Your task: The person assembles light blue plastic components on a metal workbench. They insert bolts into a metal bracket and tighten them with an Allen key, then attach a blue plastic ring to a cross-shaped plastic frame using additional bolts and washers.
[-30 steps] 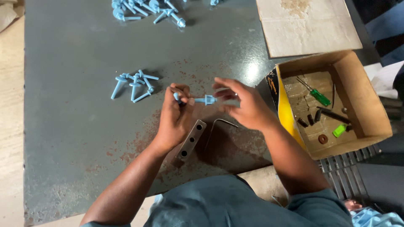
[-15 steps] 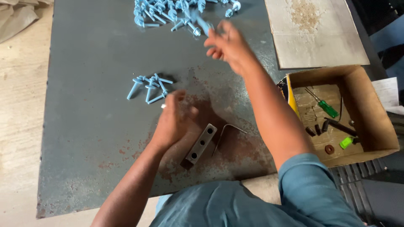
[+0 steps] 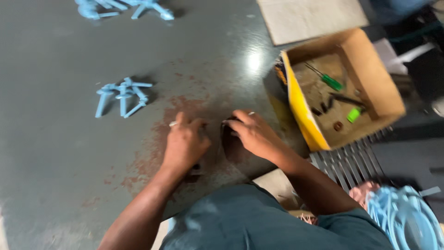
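bolts [image 3: 121, 95] left of hands | box [image 3: 370, 69] right | table [image 3: 55, 153] under

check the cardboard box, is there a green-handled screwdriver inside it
Yes, a green-handled screwdriver lies on the floor of the open cardboard box, near its far end.

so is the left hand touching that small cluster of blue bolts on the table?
Apart. The head view shows the left hand lower right of the blue bolts, with bare grey table plainly between them.

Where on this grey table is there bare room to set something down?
Bare grey table left of the left hand, below the small blue screw cluster. Crowded: between both hands, and by the cardboard box beside the right hand.
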